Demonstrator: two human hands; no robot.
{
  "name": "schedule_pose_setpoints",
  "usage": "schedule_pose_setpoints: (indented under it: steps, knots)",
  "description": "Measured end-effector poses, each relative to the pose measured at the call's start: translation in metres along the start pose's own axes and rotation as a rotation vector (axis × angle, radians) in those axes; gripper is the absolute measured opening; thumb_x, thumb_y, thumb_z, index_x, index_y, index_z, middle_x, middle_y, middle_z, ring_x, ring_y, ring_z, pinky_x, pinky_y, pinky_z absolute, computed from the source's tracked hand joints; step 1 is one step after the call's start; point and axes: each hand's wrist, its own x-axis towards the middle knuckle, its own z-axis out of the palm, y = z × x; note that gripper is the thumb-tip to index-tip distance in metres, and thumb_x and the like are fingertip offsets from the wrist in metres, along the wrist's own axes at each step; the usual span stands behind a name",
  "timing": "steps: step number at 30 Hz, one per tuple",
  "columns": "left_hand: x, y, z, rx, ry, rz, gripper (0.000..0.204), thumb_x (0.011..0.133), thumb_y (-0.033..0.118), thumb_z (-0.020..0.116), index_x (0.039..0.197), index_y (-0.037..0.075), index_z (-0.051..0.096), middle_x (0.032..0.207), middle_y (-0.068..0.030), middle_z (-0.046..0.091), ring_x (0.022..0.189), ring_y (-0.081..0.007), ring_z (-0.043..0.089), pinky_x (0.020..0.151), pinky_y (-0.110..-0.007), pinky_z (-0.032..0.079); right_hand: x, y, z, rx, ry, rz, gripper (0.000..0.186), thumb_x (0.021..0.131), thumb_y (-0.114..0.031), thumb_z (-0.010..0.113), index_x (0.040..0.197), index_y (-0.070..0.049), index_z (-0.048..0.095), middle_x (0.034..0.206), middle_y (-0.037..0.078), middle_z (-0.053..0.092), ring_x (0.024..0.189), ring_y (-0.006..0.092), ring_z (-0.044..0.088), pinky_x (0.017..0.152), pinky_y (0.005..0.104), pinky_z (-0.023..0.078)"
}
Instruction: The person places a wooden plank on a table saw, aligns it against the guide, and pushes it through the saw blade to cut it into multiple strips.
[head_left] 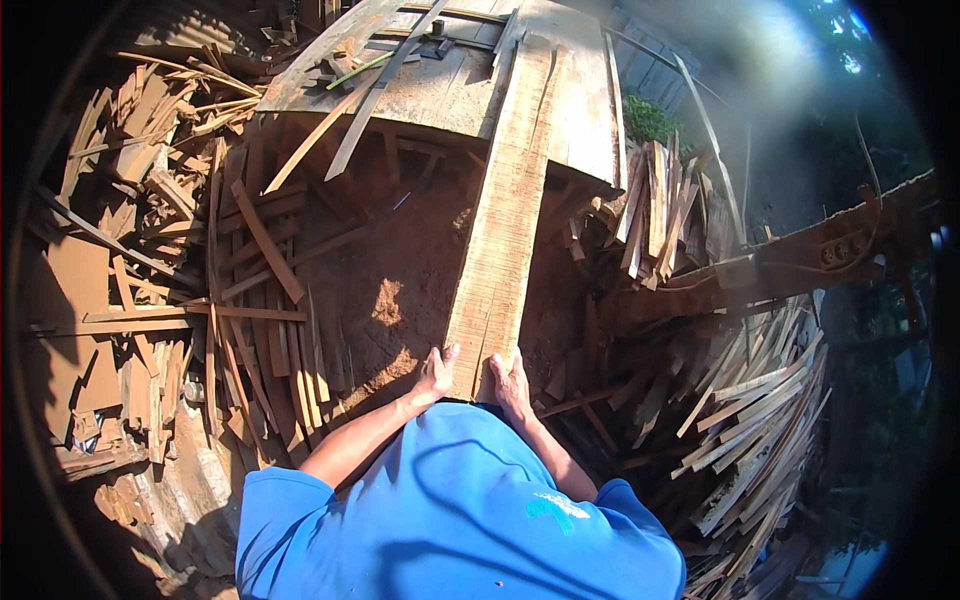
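Gripping the plank (500, 235) by its 2 long edges at the near end, the left hand (435, 376) and right hand (511, 387) have most fingers out of sight — and whether that end touches the blue shirt (450, 505) just behind is hard to tell. Its long axis points away from the grip, leaning slightly right, the far part lying on the tabletop (585, 115) ahead.

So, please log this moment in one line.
left hand: grips plank, left edge | right hand: grips right edge | far end: over table
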Motion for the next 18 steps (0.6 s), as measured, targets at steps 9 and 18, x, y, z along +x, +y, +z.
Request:
schedule_pose_setpoints:
  steps: [9,18]
  knots:
    - [-0.001,0.031,-0.016,0.03,-0.073,-0.075,0.089,0.098,0.063,0.037,0.127,-0.021,0.046,0.124,-0.0412,0.053,0.122,-0.0502,0.05,0.101,-0.046,0.044,0.011,0.004,0.002,-0.003,-0.003,-0.039,0.052,0.101,-0.034,0.054,0.141,-0.006,0.039,0.121,0.023,0.061,0.11,0.0361,0.061,0.093,0.0407,0.049]
    - [0.008,0.033,-0.012,0.037,0.041,-0.028,0.086,0.098,0.061,0.039,0.128,-0.02,0.045,0.123,-0.0416,0.053,0.12,-0.0503,0.052,0.098,-0.048,0.045,0.021,-0.004,0.002,0.038,-0.016,0.057,0.05,0.101,-0.032,0.054,0.142,-0.007,0.041,0.125,0.017,0.06,0.114,0.0269,0.057,0.099,0.0359,0.044]
